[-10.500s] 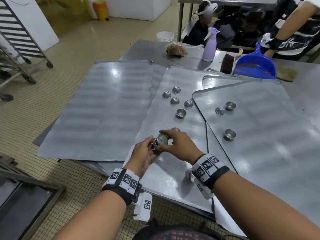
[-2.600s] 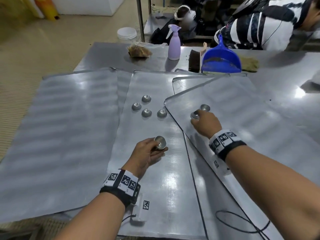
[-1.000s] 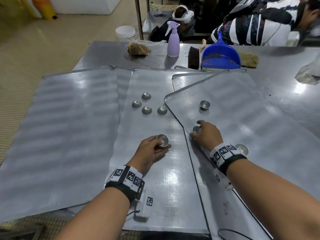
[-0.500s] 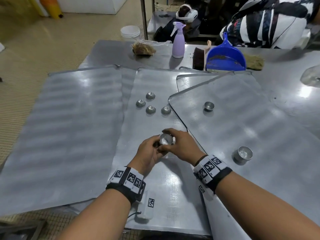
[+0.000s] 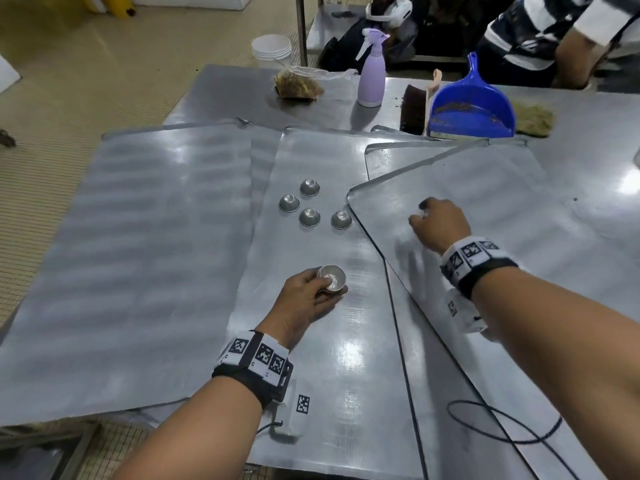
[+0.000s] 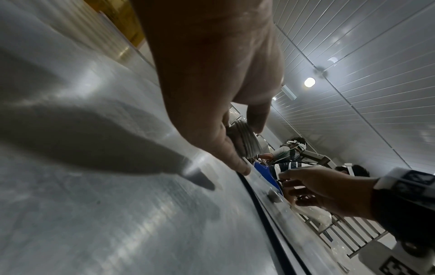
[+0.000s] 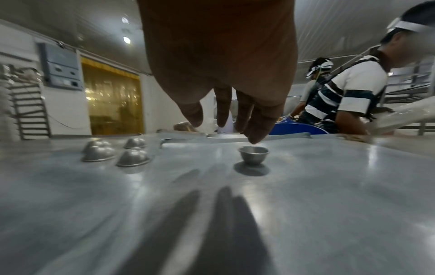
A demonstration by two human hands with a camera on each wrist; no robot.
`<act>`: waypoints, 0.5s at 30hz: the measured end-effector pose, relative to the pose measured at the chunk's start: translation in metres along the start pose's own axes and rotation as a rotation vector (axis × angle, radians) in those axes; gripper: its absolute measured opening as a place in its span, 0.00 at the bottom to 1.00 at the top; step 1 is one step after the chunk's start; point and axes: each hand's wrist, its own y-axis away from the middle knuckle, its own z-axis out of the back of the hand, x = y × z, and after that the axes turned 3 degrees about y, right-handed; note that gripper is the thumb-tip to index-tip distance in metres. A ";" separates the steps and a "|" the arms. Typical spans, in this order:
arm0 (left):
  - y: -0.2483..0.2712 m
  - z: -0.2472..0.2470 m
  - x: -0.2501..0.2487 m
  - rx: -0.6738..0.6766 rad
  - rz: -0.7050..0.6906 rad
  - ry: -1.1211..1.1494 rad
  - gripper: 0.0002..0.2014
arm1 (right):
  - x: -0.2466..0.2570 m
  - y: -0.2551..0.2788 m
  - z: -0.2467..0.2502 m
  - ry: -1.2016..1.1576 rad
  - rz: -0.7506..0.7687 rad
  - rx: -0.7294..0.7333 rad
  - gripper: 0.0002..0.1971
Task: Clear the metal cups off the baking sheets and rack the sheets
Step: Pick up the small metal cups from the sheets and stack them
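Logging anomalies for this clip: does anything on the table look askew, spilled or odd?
The baking sheets are not squared up: the right-hand sheet lies skewed, its corner overlapping the middle sheet. Four cups on the middle sheet sit upside down, while the cup under the right hand stands upright. The blue dustpan holds debris. No spill is visible.

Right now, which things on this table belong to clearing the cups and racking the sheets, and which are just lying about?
Job: stack of cups gripped by the left hand; upright cup beneath the right hand; four upturned cups; baking sheets.
Lying about: spray bottle; dustpan; brush.
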 end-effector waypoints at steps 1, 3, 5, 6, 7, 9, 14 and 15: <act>-0.002 0.000 -0.001 0.000 0.000 0.000 0.13 | -0.007 -0.011 0.000 0.036 -0.029 0.016 0.24; -0.004 0.000 -0.002 -0.001 0.004 0.006 0.13 | -0.018 -0.031 -0.001 0.080 -0.069 0.053 0.26; -0.007 0.001 -0.005 -0.004 0.008 0.021 0.13 | -0.026 -0.046 -0.004 0.096 -0.062 0.097 0.27; -0.008 0.002 -0.006 -0.006 0.007 0.029 0.13 | -0.027 -0.053 -0.006 0.103 -0.044 0.116 0.27; -0.009 0.003 -0.007 -0.006 0.005 0.035 0.13 | -0.028 -0.057 -0.008 0.109 -0.024 0.131 0.27; -0.011 0.006 -0.009 -0.008 0.004 0.043 0.13 | -0.028 -0.063 -0.013 0.124 0.001 0.145 0.25; -0.016 0.011 -0.008 -0.007 0.002 0.040 0.14 | -0.016 -0.049 -0.019 0.154 0.017 0.081 0.13; -0.017 0.011 -0.008 -0.008 0.001 0.044 0.14 | -0.011 -0.042 -0.020 0.153 0.020 0.076 0.14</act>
